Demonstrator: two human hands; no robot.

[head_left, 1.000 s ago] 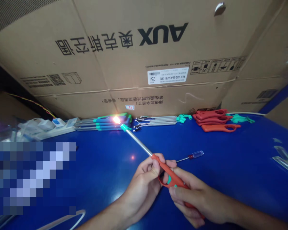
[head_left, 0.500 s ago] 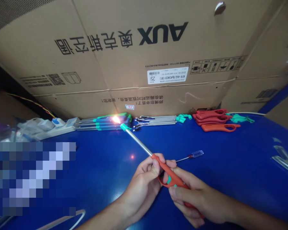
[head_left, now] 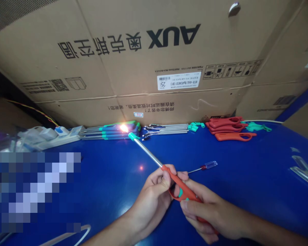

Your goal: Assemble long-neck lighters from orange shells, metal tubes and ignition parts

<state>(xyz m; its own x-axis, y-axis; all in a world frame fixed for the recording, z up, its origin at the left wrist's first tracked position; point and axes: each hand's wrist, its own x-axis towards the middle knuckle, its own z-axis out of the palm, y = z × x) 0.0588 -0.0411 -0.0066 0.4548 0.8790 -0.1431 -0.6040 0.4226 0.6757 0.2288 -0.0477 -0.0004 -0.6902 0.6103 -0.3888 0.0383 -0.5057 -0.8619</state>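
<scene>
A long-necked gas lighter (head_left: 186, 187) with an orange handle, metal tube and green tip points up and to the left. A bright flame (head_left: 124, 127) burns at its tip. My left hand (head_left: 156, 191) is closed around the front of the handle, where the tube enters it. Around the rear of the handle wraps my right hand (head_left: 210, 208), its thumb by a green button. The green trigger shows inside the guard. Behind the hands, a screwdriver (head_left: 209, 165) with a clear handle lies on the blue table (head_left: 110, 194), its shaft partly hidden.
Along the cardboard (head_left: 133, 71) at the back lie finished-looking blue-and-green lighters (head_left: 113, 131), metal tubes with wires (head_left: 169, 129), small green parts (head_left: 196, 126), orange handle shells (head_left: 229, 128) and green pieces (head_left: 258, 126). A white power strip (head_left: 64, 136) sits at the left.
Nearly nothing differs; the flame stays lit and both hands keep their hold. The view has shifted very slightly.
</scene>
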